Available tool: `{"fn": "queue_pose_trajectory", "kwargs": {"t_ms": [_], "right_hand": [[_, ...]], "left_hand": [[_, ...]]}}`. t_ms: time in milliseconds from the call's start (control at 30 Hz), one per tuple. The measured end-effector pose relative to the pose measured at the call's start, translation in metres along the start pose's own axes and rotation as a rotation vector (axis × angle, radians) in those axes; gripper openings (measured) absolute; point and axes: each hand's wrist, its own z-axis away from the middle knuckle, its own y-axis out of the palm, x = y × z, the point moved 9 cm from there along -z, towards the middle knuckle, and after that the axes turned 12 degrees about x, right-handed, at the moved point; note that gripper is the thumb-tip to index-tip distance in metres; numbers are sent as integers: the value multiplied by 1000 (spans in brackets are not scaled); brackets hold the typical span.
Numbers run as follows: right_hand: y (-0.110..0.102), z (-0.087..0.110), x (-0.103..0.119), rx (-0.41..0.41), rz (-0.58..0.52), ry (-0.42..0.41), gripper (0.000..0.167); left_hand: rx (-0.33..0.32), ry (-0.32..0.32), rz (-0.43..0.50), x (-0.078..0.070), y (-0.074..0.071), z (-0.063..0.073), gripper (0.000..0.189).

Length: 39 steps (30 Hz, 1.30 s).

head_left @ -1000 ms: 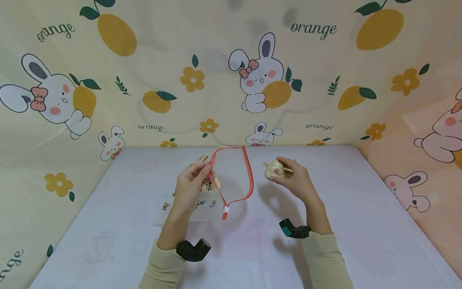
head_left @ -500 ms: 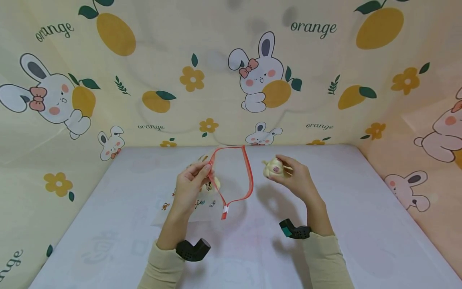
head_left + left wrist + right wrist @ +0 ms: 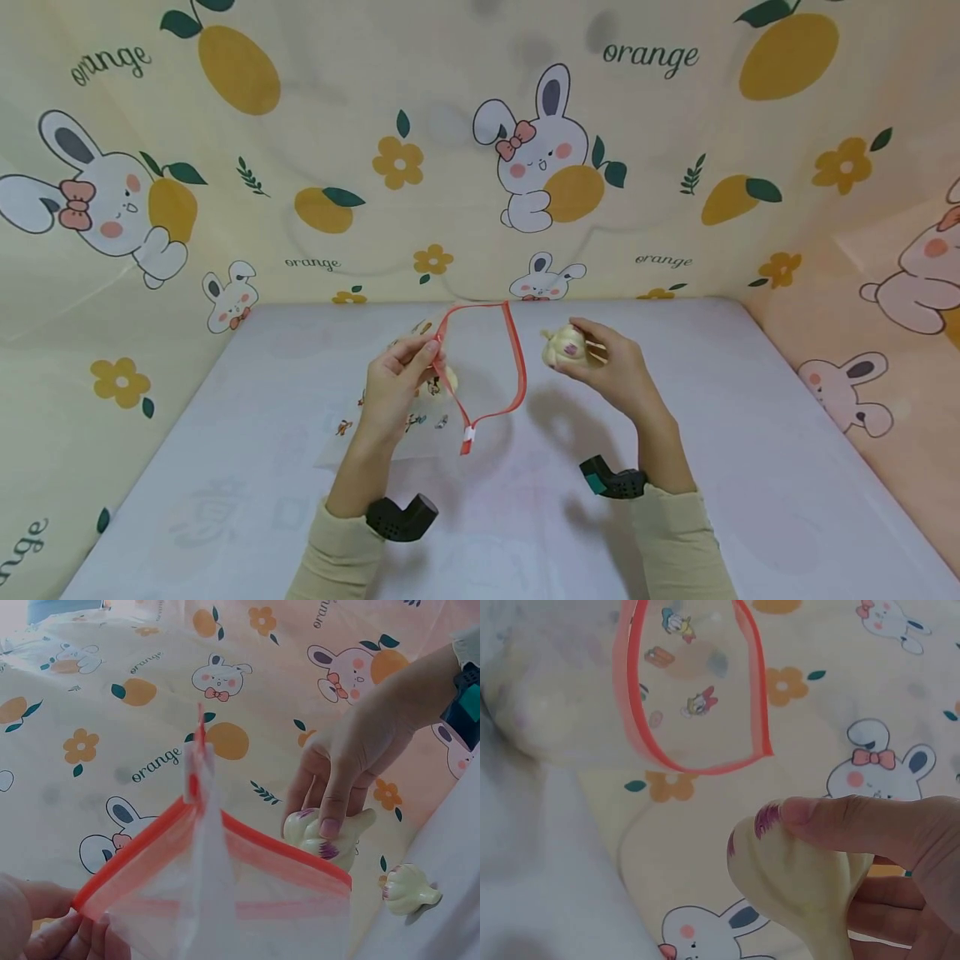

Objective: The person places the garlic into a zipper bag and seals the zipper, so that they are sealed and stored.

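A clear zip bag [image 3: 390,437] with cartoon prints and a red zip edge stands with its mouth spread wide. My left hand [image 3: 399,375] pinches the near-left part of that edge between thumb and fingers. To the right of the mouth, my right hand [image 3: 618,367] grips a pale garlic bulb [image 3: 566,346] with purple marks, apart from the bag. In the right wrist view its thumb lies over the top of the bulb. Inside the bag, a pale rounded thing [image 3: 525,712] shows blurred through the plastic. A second garlic bulb [image 3: 409,889] lies on the table beyond the right hand.
A white-covered table [image 3: 750,500] spreads beneath both hands. Behind it and along both sides hangs a cream cloth [image 3: 442,83] printed with rabbits and oranges. A white slider clip [image 3: 469,434] hangs at the near corner of the bag's red edge.
My right hand has drifted slightly left and up with the garlic bulb, closer to the bag's mouth. The left hand and the bag stay where they were.
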Motion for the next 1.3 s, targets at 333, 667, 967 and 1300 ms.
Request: {"fn": "queue_pose_trajectory", "kwargs": {"t_ms": [333,667,967,1300], "right_hand": [[2,2,10,10,6,-10,63],[4,5,22,0,-7,-53,62],[9,6,31,0,27,-91,62],[13,8,41,-4,22,-141,64]], "left_hand": [[0,0,-2,-1,0,0,26],[7,10,0,0,0,0,27],[3,1,-9,-1,0,1,26],[-2,-4,-14,-1,0,1,27]]}}
